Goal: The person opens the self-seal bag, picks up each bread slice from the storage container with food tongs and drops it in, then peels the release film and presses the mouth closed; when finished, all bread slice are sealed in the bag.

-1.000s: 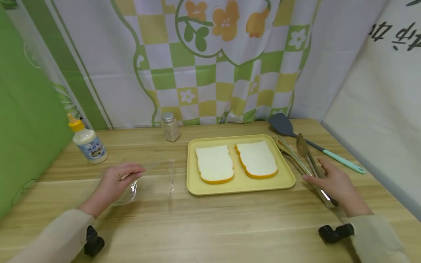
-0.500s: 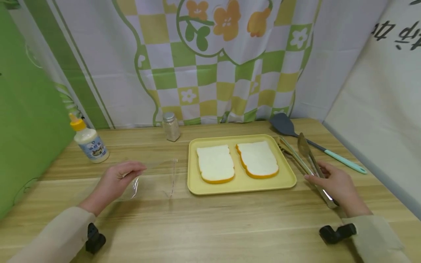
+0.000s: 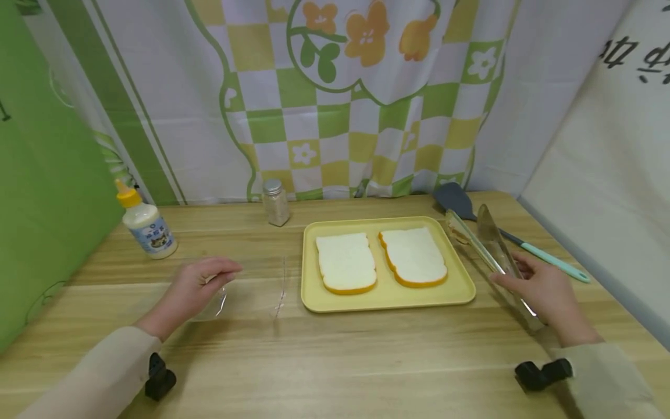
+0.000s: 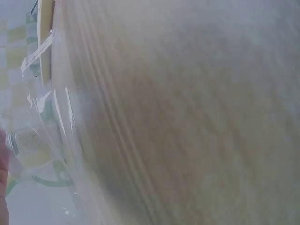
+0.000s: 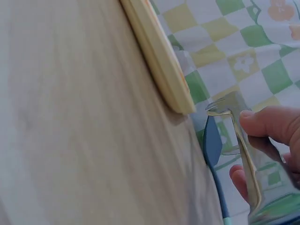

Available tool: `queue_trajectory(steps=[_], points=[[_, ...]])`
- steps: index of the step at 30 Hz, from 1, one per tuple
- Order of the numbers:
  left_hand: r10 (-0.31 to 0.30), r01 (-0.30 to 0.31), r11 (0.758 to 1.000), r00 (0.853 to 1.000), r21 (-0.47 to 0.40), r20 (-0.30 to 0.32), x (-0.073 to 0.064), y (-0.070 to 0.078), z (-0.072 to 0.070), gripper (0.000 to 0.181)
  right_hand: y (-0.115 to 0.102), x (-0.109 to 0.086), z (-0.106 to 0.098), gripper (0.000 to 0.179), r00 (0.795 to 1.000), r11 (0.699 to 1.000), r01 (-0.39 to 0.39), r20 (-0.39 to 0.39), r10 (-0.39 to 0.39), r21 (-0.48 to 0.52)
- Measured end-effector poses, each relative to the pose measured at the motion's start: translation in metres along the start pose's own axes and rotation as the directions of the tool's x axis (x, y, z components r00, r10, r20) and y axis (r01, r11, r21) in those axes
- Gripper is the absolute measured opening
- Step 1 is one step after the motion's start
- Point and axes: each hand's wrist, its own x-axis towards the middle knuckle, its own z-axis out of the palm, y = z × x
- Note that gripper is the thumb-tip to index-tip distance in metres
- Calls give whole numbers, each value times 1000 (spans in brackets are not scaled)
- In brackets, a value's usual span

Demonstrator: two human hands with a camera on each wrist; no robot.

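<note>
My left hand [image 3: 201, 285] pinches a clear plastic bag [image 3: 256, 291] between thumb and fingers, just above the table on the left. In the left wrist view the see-through film of the bag [image 4: 65, 110] shows, with only a sliver of the hand [image 4: 3, 187] at the edge. On the right side, my right hand [image 3: 546, 294] grips metal tongs [image 3: 491, 230] around their arms, thumb on the near side. The tongs' tips point away, spread apart, beside a yellow tray [image 3: 335, 302]. Two white bread slices [image 3: 346, 262] with orange-brown crusts lie flat on that tray, apart from each other.
A squeeze bottle [image 3: 152, 233] with a yellow cap stands at the back left. A shaker [image 3: 275, 203] with a metal lid is behind the tray. Beyond the tongs lies a dark spatula [image 3: 454, 199] with a mint handle. A patterned curtain [image 3: 361, 116] hangs behind the table.
My right hand has closed on the tongs, which were lying on the table, and lifted them slightly. My left hand keeps its pinch on the bag. The whole view has shifted a little.
</note>
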Motion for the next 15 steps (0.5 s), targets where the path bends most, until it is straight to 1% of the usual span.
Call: queue_trajectory(steps=[4, 8, 10, 13, 15], points=[[-10, 10, 1000, 1000, -9, 11, 0, 0, -1, 18, -11, 2, -4, 70, 1000, 1000, 21, -19, -21, 7], [12, -12, 1000, 1000, -18, -3, -1, -1, 1, 17, -27, 2, -5, 67, 998, 997, 56, -9, -56, 45], [12, -12, 1000, 1000, -27, -8, -1, -1, 3, 17, -34, 2, -3, 65, 997, 995, 80, 6, -80, 60], [-19, 19, 999, 1000, -43, -4, -3, 1, 5, 14, -43, 1, 2, 63, 994, 992, 106, 26, -108, 65], [-52, 52, 998, 999, -47, -1, -4, 3, 5, 12, -49, 1, 6, 63, 992, 990, 121, 40, -124, 74]])
